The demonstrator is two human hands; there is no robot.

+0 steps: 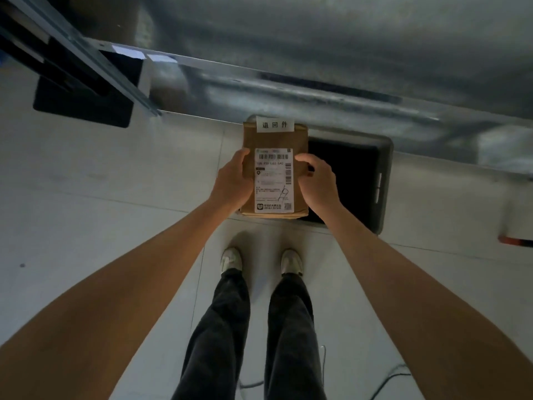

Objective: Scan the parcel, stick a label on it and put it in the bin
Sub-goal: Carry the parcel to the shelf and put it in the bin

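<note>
Two bare forearms reach forward over a pale floor (86, 174), beside a long metal conveyor (317, 90). A dark open bin (385, 174) sits on the floor, just right of the hands. The brown parcel (274, 140) is held in the air, left hand (232, 183) and right hand (317, 183) with fingers clamped on its side edges. A shipping label (274, 180) faces up, a small white label (275, 124) above it. Released here, the parcel would likely miss the bin, since it hangs left of the opening.

Brown cardboard parcel (275, 140), white shipping label (274, 180) with black barcodes and print, white sticker (275, 124) with black characters, dark grey bin (385, 180) with black interior, pale grey floor (86, 183), black trousers (222, 327), white shoes (230, 259)
</note>
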